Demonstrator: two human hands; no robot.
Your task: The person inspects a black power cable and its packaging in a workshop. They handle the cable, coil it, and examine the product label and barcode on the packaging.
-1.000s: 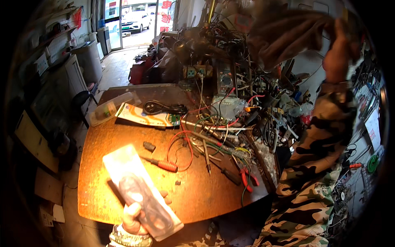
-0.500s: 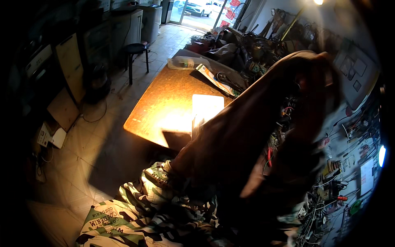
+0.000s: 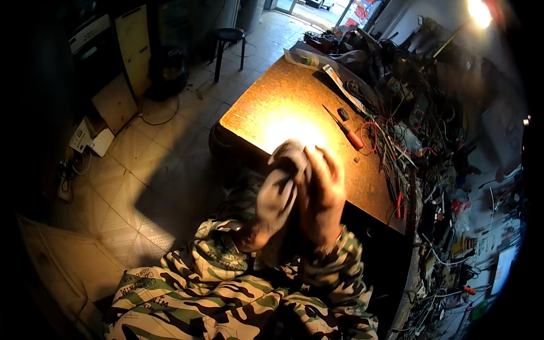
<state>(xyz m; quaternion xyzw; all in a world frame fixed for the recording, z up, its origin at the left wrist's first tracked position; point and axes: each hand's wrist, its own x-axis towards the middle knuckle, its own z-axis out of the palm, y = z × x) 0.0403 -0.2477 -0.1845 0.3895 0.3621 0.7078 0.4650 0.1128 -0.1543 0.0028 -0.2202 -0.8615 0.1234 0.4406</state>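
Observation:
My two hands are raised close together in front of the table's near edge, both blurred by motion. My left hand [image 3: 276,195] is greyish and bent, its fingers curled at a pale grey, rounded shape [image 3: 291,155] that I cannot make out. Against that shape from the right is my right hand [image 3: 326,195], its fingers pointing up. Whether the right fingers grip it is hidden by the blur. Beyond the hands, the brown wooden table [image 3: 272,102] is brightly lit. A screwdriver [image 3: 352,136] with a red and black handle lies on it, beside a small black piece [image 3: 343,114].
Tangled cables and parts [image 3: 405,113] crowd the table's right side. At its far end are a clear plastic tray [image 3: 302,58] and a white and orange packet [image 3: 344,88]. A lit lamp [image 3: 480,13] hangs at upper right. A black stool [image 3: 229,37] stands on the tiled floor.
My arms, stretched far to the upper right before, have drawn back to the table's near edge with the hands together. The bright white rectangle on the table no longer shows. The view has shifted.

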